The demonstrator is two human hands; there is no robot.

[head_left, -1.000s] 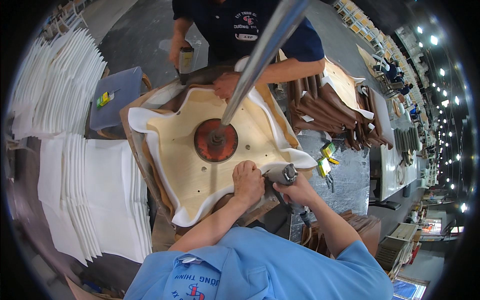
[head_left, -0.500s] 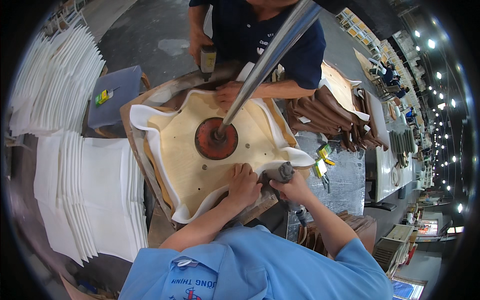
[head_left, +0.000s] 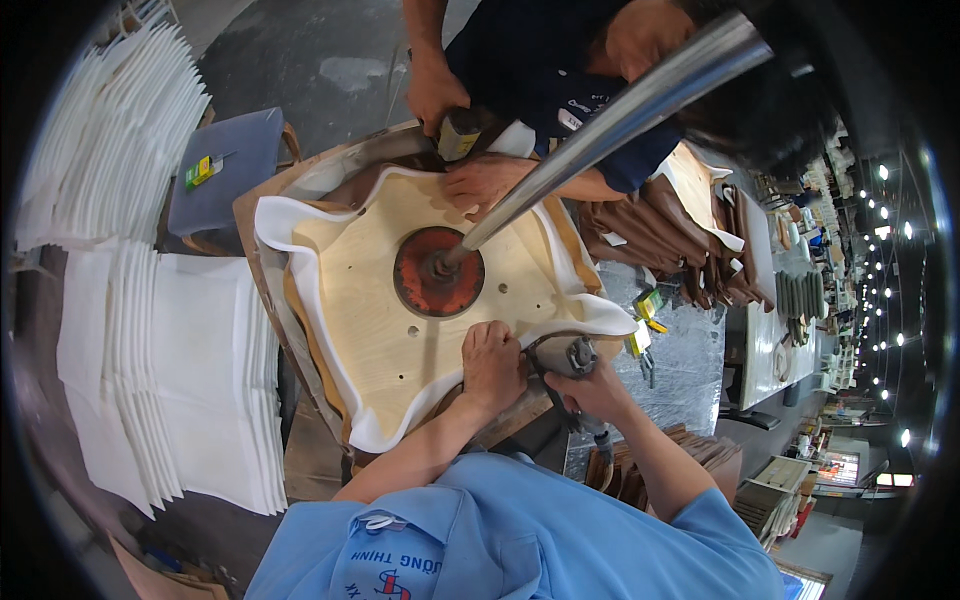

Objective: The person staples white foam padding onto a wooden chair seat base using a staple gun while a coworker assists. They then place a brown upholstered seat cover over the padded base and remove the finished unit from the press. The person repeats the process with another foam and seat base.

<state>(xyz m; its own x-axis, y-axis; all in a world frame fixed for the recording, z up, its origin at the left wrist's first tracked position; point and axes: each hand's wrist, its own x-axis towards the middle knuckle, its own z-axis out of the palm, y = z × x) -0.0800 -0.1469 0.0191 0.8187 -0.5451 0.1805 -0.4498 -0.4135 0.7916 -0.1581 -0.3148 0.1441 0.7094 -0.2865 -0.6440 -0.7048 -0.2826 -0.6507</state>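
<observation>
Plywood forms the pale seat board (head_left: 420,300) lying flat on the desk (head_left: 505,418), with white foam (head_left: 300,215) curling up around its rim. At the board's middle sits a red disc (head_left: 438,272), and a shiny steel pole (head_left: 610,115) slants away from it toward 2 o'clock.

At the board's 5 o'clock edge the person's left hand (head_left: 492,365) presses down flat, fingers bent and together on the foam and wood, holding nothing. Just beside it, at 3 o'clock from that hand, the right hand (head_left: 598,392) is wrapped around a grey stapler (head_left: 572,356) whose nose touches the foam rim.

At the board's 12 o'clock edge a co-worker in a dark shirt leans in: one hand (head_left: 432,92) grips a second tool (head_left: 458,135) with a yellowish body, the other hand (head_left: 485,182) lies flat on the board.

White sheets (head_left: 165,370) are stacked at 9 o'clock, more at 10 o'clock. A grey stool (head_left: 235,165) with a small yellow-green box (head_left: 201,171) stands at 11 o'clock. Brown leather pieces (head_left: 680,235) are piled at 3 o'clock.
</observation>
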